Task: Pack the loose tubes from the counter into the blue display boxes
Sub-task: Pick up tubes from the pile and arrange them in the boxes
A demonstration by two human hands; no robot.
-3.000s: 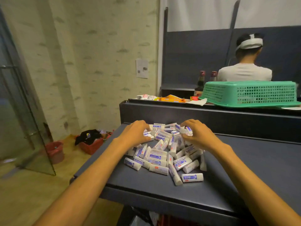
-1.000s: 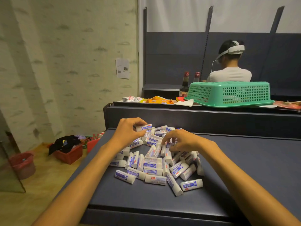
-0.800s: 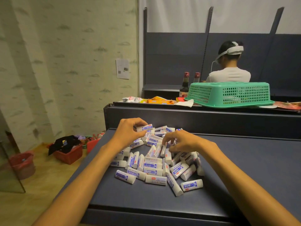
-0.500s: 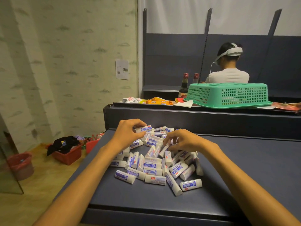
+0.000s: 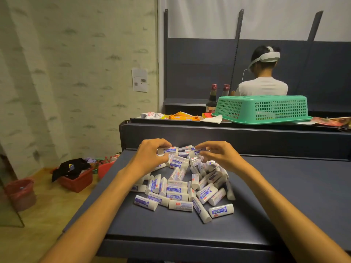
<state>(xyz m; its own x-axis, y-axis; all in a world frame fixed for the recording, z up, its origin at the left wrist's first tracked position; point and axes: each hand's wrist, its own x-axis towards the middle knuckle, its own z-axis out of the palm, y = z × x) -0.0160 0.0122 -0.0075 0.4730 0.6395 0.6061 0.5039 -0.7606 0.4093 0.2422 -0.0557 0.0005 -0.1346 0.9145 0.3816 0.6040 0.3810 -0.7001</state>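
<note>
Grip: left hand (image 5: 150, 156) and right hand (image 5: 220, 154) each pinch one tube; fingers curled
Risk: loose tubes (image 5: 182, 186) beneath my fingers could roll off counter (image 5: 284, 196); no boxes visible

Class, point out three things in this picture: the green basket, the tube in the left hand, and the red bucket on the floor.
green basket (image 5: 262, 109), head view, on its mesh side wall.
tube in the left hand (image 5: 169, 150), head view, on its printed label.
red bucket (image 5: 20, 193), head view, on its front wall.

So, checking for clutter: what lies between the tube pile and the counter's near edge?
Head view: bare counter below the tube pile; nothing lies there.
</note>
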